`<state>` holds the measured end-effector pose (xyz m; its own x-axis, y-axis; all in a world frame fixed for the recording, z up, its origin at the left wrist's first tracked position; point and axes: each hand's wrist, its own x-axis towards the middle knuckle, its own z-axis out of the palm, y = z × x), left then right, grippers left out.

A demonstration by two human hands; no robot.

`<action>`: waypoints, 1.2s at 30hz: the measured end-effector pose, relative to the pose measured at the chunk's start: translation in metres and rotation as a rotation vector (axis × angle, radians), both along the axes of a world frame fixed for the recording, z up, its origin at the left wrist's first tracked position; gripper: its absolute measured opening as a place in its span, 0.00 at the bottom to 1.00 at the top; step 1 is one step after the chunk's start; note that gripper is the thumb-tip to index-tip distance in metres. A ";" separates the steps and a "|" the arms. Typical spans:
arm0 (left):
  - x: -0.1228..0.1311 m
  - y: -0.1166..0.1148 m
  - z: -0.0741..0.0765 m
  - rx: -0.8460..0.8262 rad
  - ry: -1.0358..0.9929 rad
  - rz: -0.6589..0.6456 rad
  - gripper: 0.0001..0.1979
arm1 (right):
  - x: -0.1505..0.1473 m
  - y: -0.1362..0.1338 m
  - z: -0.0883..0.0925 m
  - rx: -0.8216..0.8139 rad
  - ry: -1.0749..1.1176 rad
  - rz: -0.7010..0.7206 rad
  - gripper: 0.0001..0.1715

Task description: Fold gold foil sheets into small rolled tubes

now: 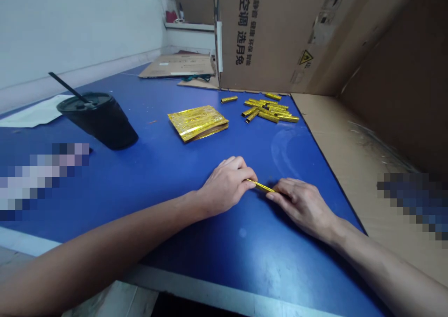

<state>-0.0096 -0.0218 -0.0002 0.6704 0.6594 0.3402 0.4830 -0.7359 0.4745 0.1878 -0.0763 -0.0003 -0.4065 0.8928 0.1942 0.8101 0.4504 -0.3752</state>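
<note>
A thin strip of shiny gold foil paper (263,186) stretches between my two hands, just above the blue table (196,167). My left hand (229,184) pinches its left end between thumb and fingers. At the other end, my right hand (303,202) grips the strip the same way. The fingers hide both ends of it. Beyond my left hand lies a stack of flat gold foil sheets (198,121). Farther back to the right is a loose pile of short gold foil tubes (269,110), with a single gold tube (229,100) lying apart from it.
A black cup (101,121) with a straw stands at the left, near a white paper (35,111). A large cardboard box (273,37) rises behind the pile, and cardboard (325,135) borders the table's right edge. Flat cardboard (178,66) lies at the back.
</note>
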 end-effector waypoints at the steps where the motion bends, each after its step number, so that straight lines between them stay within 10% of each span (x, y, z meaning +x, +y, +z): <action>1: 0.001 0.001 0.000 -0.048 -0.046 0.003 0.07 | -0.001 -0.001 0.000 0.002 0.041 0.006 0.18; 6: 0.010 -0.002 0.007 -0.738 -0.530 0.133 0.15 | -0.006 -0.005 0.000 0.030 0.315 -0.042 0.17; 10: 0.023 -0.012 0.011 -1.126 -0.649 -0.049 0.11 | -0.011 -0.010 0.001 0.005 0.464 -0.060 0.18; 36: 0.026 0.001 -0.001 -1.049 -0.754 0.142 0.12 | -0.001 -0.005 0.004 -0.393 0.479 -0.102 0.21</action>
<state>0.0160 -0.0212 -0.0012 0.4439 0.8883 -0.1175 -0.1111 0.1847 0.9765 0.1872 -0.0814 0.0033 -0.2649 0.9641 -0.0173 0.5428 0.1342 -0.8290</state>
